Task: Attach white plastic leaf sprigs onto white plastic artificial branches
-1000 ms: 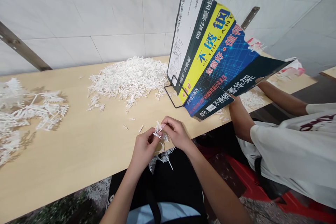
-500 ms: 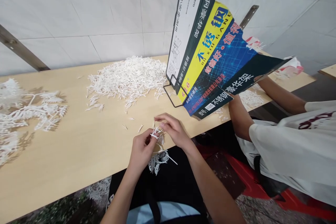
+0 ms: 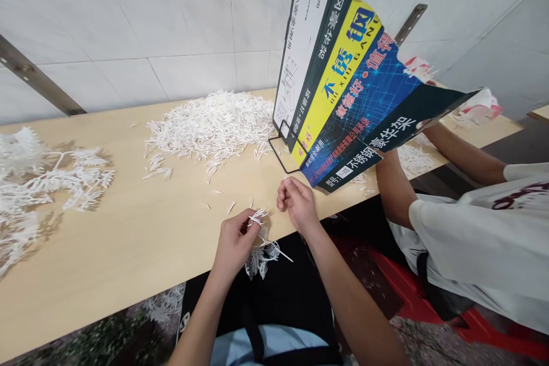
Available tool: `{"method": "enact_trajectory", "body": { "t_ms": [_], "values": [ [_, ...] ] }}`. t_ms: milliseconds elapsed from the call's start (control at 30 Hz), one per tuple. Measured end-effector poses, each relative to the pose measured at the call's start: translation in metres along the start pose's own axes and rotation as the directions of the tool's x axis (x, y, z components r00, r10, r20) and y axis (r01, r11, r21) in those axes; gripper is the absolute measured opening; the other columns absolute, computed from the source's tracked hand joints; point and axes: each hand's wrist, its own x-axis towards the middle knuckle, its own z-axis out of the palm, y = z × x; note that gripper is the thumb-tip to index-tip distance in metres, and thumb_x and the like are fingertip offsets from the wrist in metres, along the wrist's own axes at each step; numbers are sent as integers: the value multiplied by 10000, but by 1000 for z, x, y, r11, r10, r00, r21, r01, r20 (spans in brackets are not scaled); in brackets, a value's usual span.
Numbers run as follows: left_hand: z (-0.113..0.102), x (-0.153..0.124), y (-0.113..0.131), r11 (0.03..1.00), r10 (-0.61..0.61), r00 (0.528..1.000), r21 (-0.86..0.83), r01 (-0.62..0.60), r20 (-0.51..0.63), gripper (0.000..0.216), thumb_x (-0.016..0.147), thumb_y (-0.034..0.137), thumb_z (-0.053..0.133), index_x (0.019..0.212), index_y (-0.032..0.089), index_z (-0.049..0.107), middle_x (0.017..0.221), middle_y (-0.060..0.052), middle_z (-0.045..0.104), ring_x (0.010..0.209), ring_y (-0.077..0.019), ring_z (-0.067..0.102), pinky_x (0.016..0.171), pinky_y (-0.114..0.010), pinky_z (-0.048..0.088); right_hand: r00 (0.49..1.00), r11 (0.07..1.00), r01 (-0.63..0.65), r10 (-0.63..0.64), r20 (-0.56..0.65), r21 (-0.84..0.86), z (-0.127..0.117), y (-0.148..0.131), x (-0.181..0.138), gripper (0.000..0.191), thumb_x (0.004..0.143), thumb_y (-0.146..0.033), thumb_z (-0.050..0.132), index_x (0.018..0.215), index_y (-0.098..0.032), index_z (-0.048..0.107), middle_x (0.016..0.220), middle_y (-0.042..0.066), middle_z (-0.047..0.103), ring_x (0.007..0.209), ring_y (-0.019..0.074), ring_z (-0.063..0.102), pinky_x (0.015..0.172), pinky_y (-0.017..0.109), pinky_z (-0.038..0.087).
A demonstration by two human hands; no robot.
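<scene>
My left hand is closed at the table's front edge, pinching a small bunch of thin white plastic sprigs between thumb and fingers. Below it, over my lap, hangs a branched white plastic piece with a straight stem sticking out to the right. My right hand is held apart from it, to the right, with its fingers curled in; whatever may be inside them is hidden. A few loose sprigs lie on the table just beyond my left hand.
A large heap of white sprigs lies near the wall. Uncut branched pieces spread at the left. A printed cardboard sheet stands in a black wire stand at right. Beyond it sits another person, arms partly hidden.
My right hand has drawn away from the sprigs to the right, and its fingers have curled in. My left hand keeps its pinch on the bunch. A small sprig lies on the table beyond it.
</scene>
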Motion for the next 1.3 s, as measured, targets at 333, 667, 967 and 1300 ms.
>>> {"method": "enact_trajectory", "body": {
  "t_ms": [333, 667, 967, 1300],
  "values": [
    [1, 2, 3, 999, 2, 999, -37, -3, -32, 298, 965, 408, 584, 927, 157, 740, 688, 18, 565, 637, -140, 444, 603, -248, 334, 823, 869, 362, -128, 554, -337, 5, -26, -19, 386, 1058, -488, 530, 1220, -223, 759, 1114, 86, 756, 999, 232, 710, 824, 318, 532],
    [1, 0, 3, 1000, -2, 1000, -1, 2, 23, 361, 990, 456, 556, 869, 144, 691, 670, 25, 498, 637, -131, 411, 584, -245, 310, 897, 843, 375, -224, 381, -386, 10, -16, -21, 171, 969, -241, 664, 936, -203, 826, 919, 59, 819, 817, 191, 753, 756, 282, 552],
    [0, 3, 5, 1000, 9, 998, -1, -8, 63, 247, 913, 314, 583, 715, 169, 613, 621, 44, 449, 583, -109, 366, 561, -244, 284, 969, 868, 221, -142, 202, -446, 6, -12, -23, 231, 943, -273, 634, 736, -182, 677, 674, -7, 638, 600, 123, 549, 562, 240, 415],
    [-1, 0, 3, 999, -25, 1000, -40, 25, -6, 330, 968, 420, 565, 747, 177, 593, 621, 46, 436, 597, -117, 391, 574, -241, 296, 907, 952, 141, -15, 421, -270, 4, -17, -13, 215, 887, -386, 772, 937, -178, 746, 901, 29, 686, 778, 158, 606, 694, 262, 463]
  ]
}}
